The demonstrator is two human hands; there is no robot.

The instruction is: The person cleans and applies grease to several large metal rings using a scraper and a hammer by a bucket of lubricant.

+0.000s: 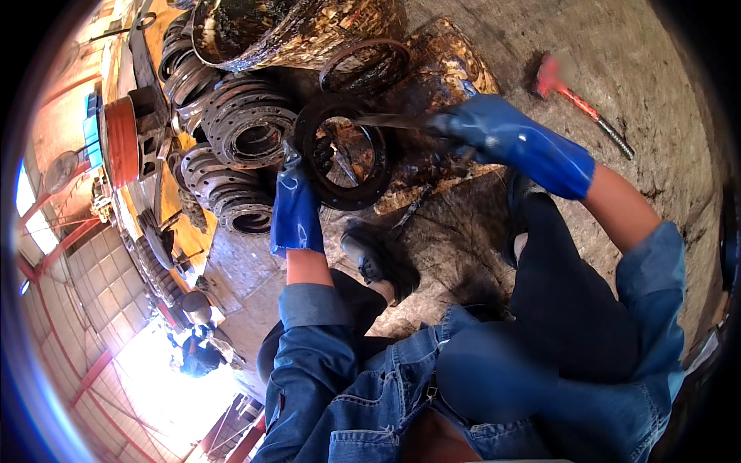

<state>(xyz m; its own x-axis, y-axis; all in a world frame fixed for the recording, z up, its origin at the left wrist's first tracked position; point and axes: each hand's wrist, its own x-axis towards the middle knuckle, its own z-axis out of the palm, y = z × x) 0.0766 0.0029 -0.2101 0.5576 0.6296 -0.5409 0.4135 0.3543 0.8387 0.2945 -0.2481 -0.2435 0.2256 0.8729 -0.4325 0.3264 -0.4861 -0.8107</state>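
Observation:
My left hand (pixel 296 204), in a blue rubber glove, grips the left edge of a dark, greasy metal flange ring (pixel 347 195). The ring is held up with its flat face toward me. My right hand (pixel 486 131), gloved the same way, is closed round a scraper-like tool with a long flat blade (pixel 397 120). Its blade reaches left, and the tip lies at the upper right of the ring; whether it touches cannot be made out. Stacks of drilled flange rings (pixel 220 127) lie just left of my left hand.
A grimy drum (pixel 301 35) lies at the back, with another ring (pixel 363 45) beside it. A stained board (pixel 459 58) is under the work. On the concrete at right lies a red hammer (pixel 575 96). Far left are an orange-red cylinder (pixel 121 143) and a person (pixel 202 356).

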